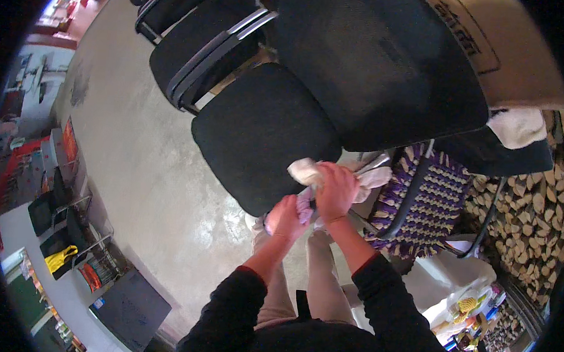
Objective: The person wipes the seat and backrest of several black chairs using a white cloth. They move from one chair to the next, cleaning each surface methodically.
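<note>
My left hand (286, 217) grips the lilac part of a pale pink cloth (374, 178). Just above it, my right hand (334, 190) is closed around the bunched cloth, whose ends stick out on both sides. Both hands are at the near armrest of a black upholstered chair (265, 133). A bright metal tube (376, 163) of this armrest emerges beyond my right hand. Fingers and cloth hide most of the armrest, so whether the cloth goes fully around it cannot be seen.
More black chairs (187, 68) adjoin at the upper left. On the right are a chair with a purple-and-beige woven seat cover (422, 201), stacked firewood (525, 224) and a cardboard box (513, 58). A dark cabinet (130, 306) stands at the lower left.
</note>
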`<state>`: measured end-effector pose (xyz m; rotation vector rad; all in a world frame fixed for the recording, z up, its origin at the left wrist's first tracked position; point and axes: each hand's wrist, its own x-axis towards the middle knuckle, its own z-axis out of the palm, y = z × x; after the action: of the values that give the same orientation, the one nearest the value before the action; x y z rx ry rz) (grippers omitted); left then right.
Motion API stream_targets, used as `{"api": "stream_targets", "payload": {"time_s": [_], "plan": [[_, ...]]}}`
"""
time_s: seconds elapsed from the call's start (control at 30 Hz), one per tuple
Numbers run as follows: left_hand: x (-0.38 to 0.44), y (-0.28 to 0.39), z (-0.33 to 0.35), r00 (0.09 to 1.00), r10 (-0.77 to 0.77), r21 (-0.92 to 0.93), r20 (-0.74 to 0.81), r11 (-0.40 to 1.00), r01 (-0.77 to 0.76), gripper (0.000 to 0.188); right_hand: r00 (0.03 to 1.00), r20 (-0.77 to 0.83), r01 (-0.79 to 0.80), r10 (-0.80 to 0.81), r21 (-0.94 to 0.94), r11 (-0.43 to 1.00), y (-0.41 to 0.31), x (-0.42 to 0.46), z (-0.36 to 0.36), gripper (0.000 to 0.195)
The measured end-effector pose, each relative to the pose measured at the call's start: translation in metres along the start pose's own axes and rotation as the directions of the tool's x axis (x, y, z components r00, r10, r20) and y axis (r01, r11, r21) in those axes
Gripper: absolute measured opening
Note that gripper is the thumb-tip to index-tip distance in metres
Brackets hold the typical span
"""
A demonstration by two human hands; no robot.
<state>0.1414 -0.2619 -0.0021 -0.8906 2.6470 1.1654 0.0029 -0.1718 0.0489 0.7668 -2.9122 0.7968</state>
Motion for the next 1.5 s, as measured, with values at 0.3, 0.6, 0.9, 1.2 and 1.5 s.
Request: {"api": "stream_targets", "payload": {"time_s": [0.3,0.6,0.9,1.2,1.5], "plan": [[0.001,0.031,-0.019,0.968,0.19,0.06,0.161,0.978,-0.202,0.031,0.998,-0.062,-0.044,0.03,-0.234,0.971,0.005,0.003,0.003,0.045],[0.009,-0.052,-0.093,0.947,0.226,-0.188,0.228,0.965,-0.185,0.027,0.997,-0.002,-0.072,0.075,-0.302,0.95,0.014,0.0,0.003,0.056],[0.262,-0.042,-0.239,0.773,0.348,0.066,-0.53,0.926,-0.372,0.044,0.995,0.031,-0.085,0.099,-0.305,0.949,0.014,-0.005,0.001,0.054],[0.375,-0.056,-0.259,0.838,0.393,0.445,-0.379,0.871,-0.208,0.075,0.999,-0.027,-0.051,0.046,-0.238,0.97,0.014,-0.009,0.004,0.046],[0.404,-0.013,-0.243,0.882,0.306,0.428,-0.358,0.893,-0.136,0.069,0.973,-0.106,-0.227,0.203,-0.313,0.922,-0.008,0.002,0.012,0.037]]}}
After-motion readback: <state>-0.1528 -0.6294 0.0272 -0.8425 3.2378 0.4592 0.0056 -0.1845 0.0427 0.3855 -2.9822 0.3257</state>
